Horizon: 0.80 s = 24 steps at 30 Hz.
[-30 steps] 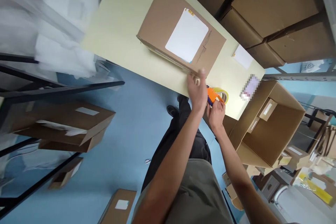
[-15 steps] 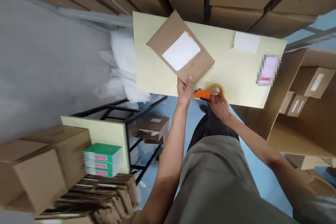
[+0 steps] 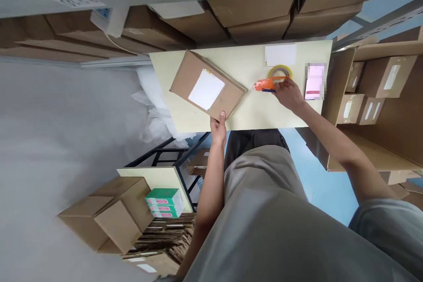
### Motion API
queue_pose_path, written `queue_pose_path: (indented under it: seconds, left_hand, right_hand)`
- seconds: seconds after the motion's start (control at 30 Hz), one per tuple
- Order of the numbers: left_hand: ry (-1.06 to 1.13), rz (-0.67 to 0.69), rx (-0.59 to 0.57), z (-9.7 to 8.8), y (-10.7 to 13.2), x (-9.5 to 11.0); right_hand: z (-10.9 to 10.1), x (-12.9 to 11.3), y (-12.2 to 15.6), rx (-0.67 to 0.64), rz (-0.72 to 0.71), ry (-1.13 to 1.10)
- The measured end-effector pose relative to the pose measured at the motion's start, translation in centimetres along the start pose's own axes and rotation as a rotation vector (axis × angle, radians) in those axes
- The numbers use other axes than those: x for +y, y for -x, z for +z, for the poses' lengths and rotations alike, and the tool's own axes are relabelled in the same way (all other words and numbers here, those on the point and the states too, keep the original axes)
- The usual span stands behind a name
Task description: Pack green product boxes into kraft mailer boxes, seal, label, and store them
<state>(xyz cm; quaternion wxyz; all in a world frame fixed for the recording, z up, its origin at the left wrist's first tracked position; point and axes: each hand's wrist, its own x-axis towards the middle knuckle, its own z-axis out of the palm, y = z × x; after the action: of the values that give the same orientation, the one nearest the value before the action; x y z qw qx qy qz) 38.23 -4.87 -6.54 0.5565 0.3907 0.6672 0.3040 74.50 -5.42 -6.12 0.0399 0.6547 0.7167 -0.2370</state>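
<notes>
My left hand [image 3: 218, 130] grips the near corner of a flat cardboard box [image 3: 228, 97], thumb on top and fingers underneath. A white label [image 3: 206, 89] is stuck on the box's upper face. In my right hand [image 3: 289, 93] is an orange tape dispenser [image 3: 263, 84] with a yellow-edged roll of tape [image 3: 280, 70], held over the table to the right of the box. My right fingers are closed round its handle. Both the box and the dispenser are above or on the pale table [image 3: 185, 119]; exact contact is hard to tell.
A white paper [image 3: 280, 55] and a phone [image 3: 315, 81] lie on the table's right part. Shelved cartons [image 3: 257, 13] line the back edge. A large open carton [image 3: 403, 128] stands at right. Green boxes [image 3: 164, 202] and stacked flat cardboard [image 3: 161, 238] are at lower left.
The dispenser in my right hand has moved away from the table's near edge, further over the table. The box has turned slightly in my left hand. The camera view has shifted too.
</notes>
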Motion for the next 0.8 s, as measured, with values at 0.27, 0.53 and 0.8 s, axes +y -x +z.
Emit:
queue_pose_path:
  seconds: [0.27, 0.53, 0.8]
  left_hand:
    - [-0.116, -0.002, -0.137, -1.9, -1.0, 0.6]
    - [-0.297, -0.011, -0.426, -8.4, -6.4, 3.7]
    - [-0.643, 0.097, -0.321, -10.7, -13.2, 9.2]
  right_hand:
    - [-3.1, -2.1, -6.2, -0.145, -0.257, 0.235]
    - [-0.4, -4.8, -4.3, -0.117, -0.268, 0.114]
    - [3.8, -17.0, -1.2, -0.237, -0.389, 0.174]
